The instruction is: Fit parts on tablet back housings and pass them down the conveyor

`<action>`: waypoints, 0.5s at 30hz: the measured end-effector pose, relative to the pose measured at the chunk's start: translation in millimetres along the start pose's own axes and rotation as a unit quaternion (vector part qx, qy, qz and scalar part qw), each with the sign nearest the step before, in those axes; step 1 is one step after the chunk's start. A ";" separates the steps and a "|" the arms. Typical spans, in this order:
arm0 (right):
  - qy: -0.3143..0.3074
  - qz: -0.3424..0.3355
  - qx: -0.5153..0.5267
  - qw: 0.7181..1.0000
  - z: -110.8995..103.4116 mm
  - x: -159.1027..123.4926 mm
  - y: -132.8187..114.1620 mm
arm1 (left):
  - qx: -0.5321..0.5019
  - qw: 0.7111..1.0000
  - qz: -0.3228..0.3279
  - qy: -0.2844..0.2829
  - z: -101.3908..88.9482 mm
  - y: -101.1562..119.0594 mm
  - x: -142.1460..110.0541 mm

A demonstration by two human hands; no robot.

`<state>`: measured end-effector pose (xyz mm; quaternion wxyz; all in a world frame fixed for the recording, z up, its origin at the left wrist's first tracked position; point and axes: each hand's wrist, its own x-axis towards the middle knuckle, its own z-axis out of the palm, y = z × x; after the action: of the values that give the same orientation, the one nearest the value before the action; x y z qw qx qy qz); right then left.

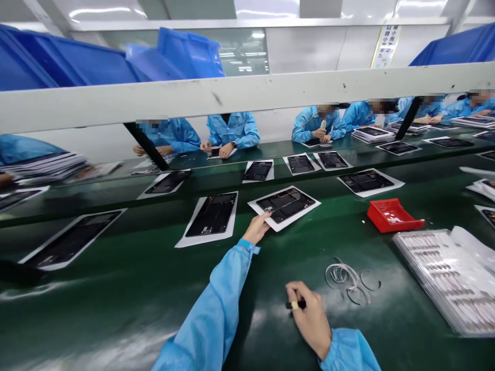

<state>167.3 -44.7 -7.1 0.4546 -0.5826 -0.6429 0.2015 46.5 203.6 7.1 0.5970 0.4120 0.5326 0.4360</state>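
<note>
My left hand (258,229) reaches forward and grips the near-left corner of an opened tablet (291,205), which lies tilted on a white sheet. The tablet's dark inside faces up, with a thin orange-brown strip along it. To the left rests another opened tablet (212,214) on its own white sheet. My right hand (312,317) hovers low over the green work surface, its fingers curled round a small black piece with a pale yellow band (296,305). What kind of piece this is cannot be made out. Both sleeves are blue.
Loose white cords (344,273) lie right of my right hand. Beyond them are a red parts bin (392,216) with small white bits and a clear tray (441,278) of small parts. A white rail (247,95) spans overhead. Several people in blue work across the line.
</note>
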 end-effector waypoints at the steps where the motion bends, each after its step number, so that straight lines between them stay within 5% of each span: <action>1: 0.010 0.006 -0.006 1.000 -3.0 1.8 2.9 | -0.016 1.000 -0.006 -0.015 -5.5 -3.2 -12.3; 8: -0.014 0.057 -0.187 0.981 -20.9 5.9 19.3 | -0.068 0.995 -0.061 -0.035 -72.4 -49.4 -163.2; 15: -0.167 0.100 -0.214 0.957 -14.8 3.4 0.5 | -0.140 0.943 -0.297 -0.049 -114.5 -91.0 -322.4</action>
<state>180.1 -45.4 1.2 0.1833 -0.6854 -0.6763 0.1980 -76.9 -128.1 -1.4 0.7766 0.1684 0.5341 0.2886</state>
